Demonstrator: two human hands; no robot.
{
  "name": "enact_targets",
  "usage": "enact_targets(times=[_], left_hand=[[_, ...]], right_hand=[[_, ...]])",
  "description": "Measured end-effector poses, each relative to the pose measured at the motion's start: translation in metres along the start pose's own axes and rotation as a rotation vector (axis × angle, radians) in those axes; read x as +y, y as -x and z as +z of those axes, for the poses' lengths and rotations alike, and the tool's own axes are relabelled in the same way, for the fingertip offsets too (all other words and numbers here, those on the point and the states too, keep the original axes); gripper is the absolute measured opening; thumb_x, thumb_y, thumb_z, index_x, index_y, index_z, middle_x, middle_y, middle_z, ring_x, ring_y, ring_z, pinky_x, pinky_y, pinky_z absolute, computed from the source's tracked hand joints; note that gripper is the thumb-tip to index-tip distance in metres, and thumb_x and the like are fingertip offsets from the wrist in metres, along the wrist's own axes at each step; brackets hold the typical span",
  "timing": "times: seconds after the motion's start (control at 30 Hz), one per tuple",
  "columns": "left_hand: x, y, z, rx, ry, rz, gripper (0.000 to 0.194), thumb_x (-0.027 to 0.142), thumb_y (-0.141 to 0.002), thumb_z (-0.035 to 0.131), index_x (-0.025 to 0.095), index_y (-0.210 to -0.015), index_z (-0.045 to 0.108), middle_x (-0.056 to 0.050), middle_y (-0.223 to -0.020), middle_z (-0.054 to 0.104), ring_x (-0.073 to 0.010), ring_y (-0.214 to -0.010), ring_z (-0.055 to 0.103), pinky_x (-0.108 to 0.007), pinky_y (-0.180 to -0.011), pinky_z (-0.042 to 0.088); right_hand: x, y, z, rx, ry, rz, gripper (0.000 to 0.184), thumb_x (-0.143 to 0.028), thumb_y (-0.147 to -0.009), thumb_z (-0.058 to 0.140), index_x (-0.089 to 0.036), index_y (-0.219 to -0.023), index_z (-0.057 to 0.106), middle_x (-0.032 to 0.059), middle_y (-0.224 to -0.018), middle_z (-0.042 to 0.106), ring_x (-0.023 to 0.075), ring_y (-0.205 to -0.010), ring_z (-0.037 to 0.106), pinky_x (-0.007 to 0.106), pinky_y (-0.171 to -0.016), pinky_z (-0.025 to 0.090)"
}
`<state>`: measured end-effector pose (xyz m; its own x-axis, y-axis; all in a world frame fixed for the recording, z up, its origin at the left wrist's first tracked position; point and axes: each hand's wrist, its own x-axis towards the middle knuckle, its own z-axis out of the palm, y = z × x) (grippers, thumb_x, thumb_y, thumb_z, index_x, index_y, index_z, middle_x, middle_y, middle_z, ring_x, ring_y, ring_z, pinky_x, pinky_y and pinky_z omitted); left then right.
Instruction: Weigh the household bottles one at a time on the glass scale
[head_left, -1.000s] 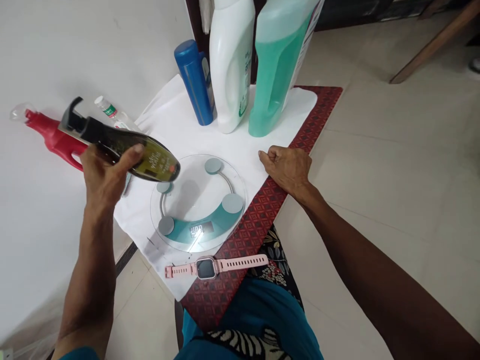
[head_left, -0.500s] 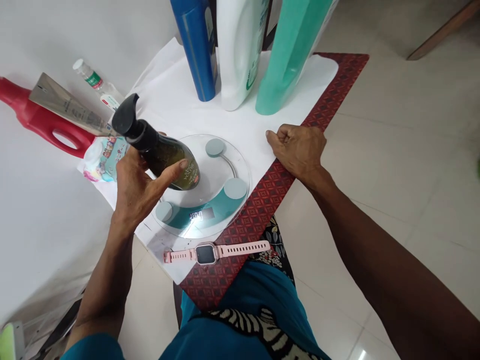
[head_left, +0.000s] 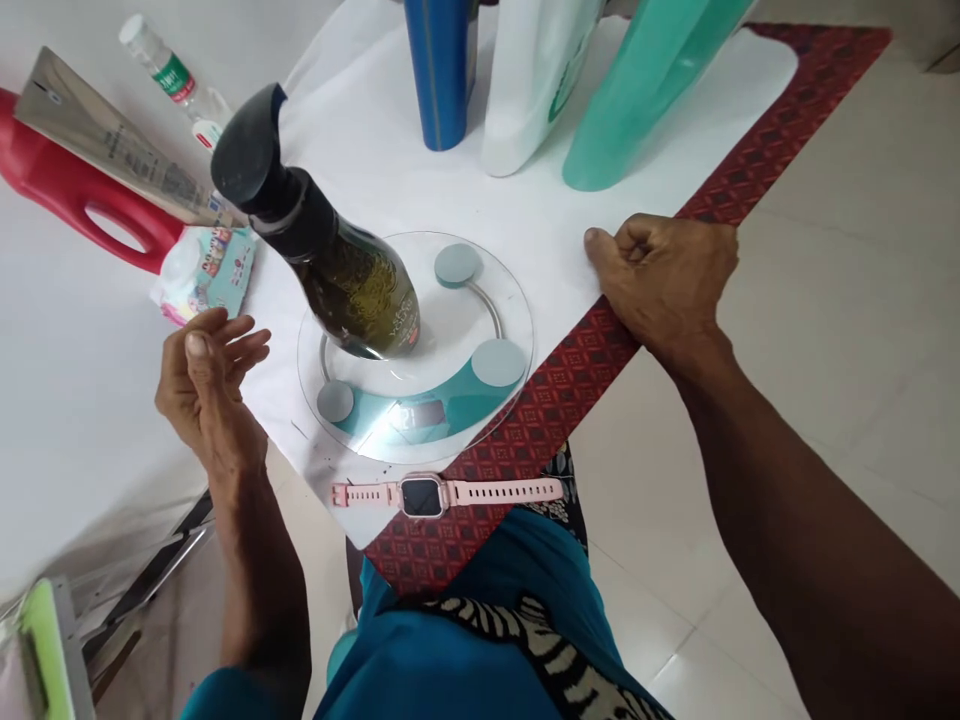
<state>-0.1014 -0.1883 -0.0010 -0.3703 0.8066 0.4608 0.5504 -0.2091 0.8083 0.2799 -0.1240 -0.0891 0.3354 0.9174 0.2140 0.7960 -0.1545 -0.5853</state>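
Observation:
A dark olive spray bottle with a black trigger head stands upright on the round glass weighing scale. My left hand hovers open just left of the scale, fingers apart, holding nothing. My right hand is closed in a loose fist and rests on the edge of the red patterned mat, at the corner of the white cloth. A pink smartwatch lies flat in front of the scale.
A blue bottle, a white jug and a green jug stand behind the scale. At the left lie a red jug, a silver tube, a small clear bottle and a colourful packet.
My left hand brought the spray bottle from the left, stood it on the scale, then let go and drew back open. The right hand stayed on the mat. The view tilted down.

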Motion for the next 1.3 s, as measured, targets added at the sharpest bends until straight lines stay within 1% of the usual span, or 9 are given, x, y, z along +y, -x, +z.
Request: enact_targets(times=[0.2,0.3,0.37,0.53,0.67,0.87,1.03,1.17,1.3], left_hand=[[-0.002,0.004,0.0,-0.178,-0.051,0.007,0.05,0.071,-0.102,0.06,0.033,-0.133,0.071,-0.009,-0.125,0.079,-0.0305,-0.109,0.082,-0.051,-0.095,0.068],[0.008,0.003,0.016,-0.366,-0.011,0.093,0.069,0.073,-0.088,0.081,0.035,-0.144,0.066,-0.011,-0.143,0.074,-0.0345,-0.127,0.076,-0.054,-0.107,0.065],[0.015,0.004,0.031,-0.447,-0.028,0.117,0.078,0.067,-0.076,0.095,0.034,-0.141,0.066,-0.011,-0.141,0.074,-0.0361,-0.127,0.076,-0.054,-0.105,0.066],[0.026,0.004,0.057,-0.433,-0.109,0.044,0.053,0.055,-0.072,0.1,0.027,-0.11,0.075,-0.008,-0.102,0.081,-0.0304,-0.086,0.079,-0.047,-0.074,0.068],[0.035,-0.014,0.074,-0.339,-0.056,0.024,0.05,0.055,-0.073,0.099,0.024,-0.105,0.077,-0.011,-0.104,0.084,-0.0329,-0.091,0.08,-0.048,-0.077,0.069],[0.045,-0.082,0.151,-0.381,0.071,0.156,0.067,0.058,-0.072,0.097,0.019,-0.12,0.071,-0.013,-0.117,0.081,-0.0327,-0.105,0.079,-0.047,-0.089,0.068],[0.033,-0.122,0.22,-0.438,0.056,0.183,0.06,0.052,-0.07,0.094,0.02,-0.112,0.065,-0.011,-0.115,0.08,-0.03,-0.103,0.076,-0.042,-0.09,0.063],[0.023,-0.129,0.249,-0.449,-0.035,0.151,0.054,0.044,-0.069,0.093,0.021,-0.109,0.064,-0.01,-0.111,0.079,-0.0301,-0.101,0.074,-0.04,-0.085,0.06],[0.015,-0.13,0.261,-0.463,-0.106,0.112,0.054,0.044,-0.075,0.092,0.021,-0.116,0.065,-0.01,-0.112,0.079,-0.0316,-0.105,0.074,-0.042,-0.089,0.06]], right_hand=[[0.002,0.0,0.001,-0.029,0.002,-0.001,0.044,-0.043,-0.101,0.059,-0.029,-0.065,0.037,0.0062,-0.067,0.059,0.02,-0.068,0.051,0.041,-0.077,0.039],[0.0,-0.003,0.001,-0.011,0.007,0.022,0.044,-0.043,-0.101,0.06,-0.029,-0.065,0.039,0.0048,-0.066,0.055,0.02,-0.067,0.049,0.041,-0.077,0.038],[-0.001,-0.005,0.001,-0.017,0.028,0.044,0.043,-0.043,-0.1,0.061,-0.028,-0.065,0.042,0.0039,-0.065,0.053,0.0212,-0.067,0.05,0.04,-0.075,0.036],[0.0,-0.009,0.002,-0.023,0.017,0.058,0.041,-0.042,-0.097,0.065,-0.026,-0.063,0.048,0.0031,-0.062,0.053,0.0209,-0.067,0.051,0.037,-0.071,0.033],[0.003,-0.011,0.004,-0.009,-0.013,0.038,0.044,-0.044,-0.097,0.065,-0.025,-0.062,0.046,0.0019,-0.06,0.052,0.0182,-0.063,0.047,0.034,-0.068,0.029],[0.006,-0.012,0.006,-0.003,-0.068,0.015,0.047,-0.049,-0.096,0.06,-0.024,-0.061,0.042,0.0018,-0.059,0.051,0.0159,-0.06,0.042,0.033,-0.066,0.025],[0.005,-0.012,0.005,0.008,-0.115,0.002,0.047,-0.052,-0.095,0.057,-0.024,-0.061,0.039,0.002,-0.057,0.05,0.0158,-0.06,0.041,0.032,-0.066,0.024],[0.005,-0.011,0.005,0.0,-0.113,0.016,0.047,-0.055,-0.093,0.053,-0.025,-0.061,0.039,0.0025,-0.058,0.05,0.0164,-0.06,0.041,0.033,-0.066,0.023],[0.006,-0.01,0.004,-0.004,-0.1,0.042,0.046,-0.059,-0.09,0.052,-0.026,-0.061,0.039,0.0027,-0.058,0.048,0.017,-0.06,0.039,0.034,-0.066,0.024]])
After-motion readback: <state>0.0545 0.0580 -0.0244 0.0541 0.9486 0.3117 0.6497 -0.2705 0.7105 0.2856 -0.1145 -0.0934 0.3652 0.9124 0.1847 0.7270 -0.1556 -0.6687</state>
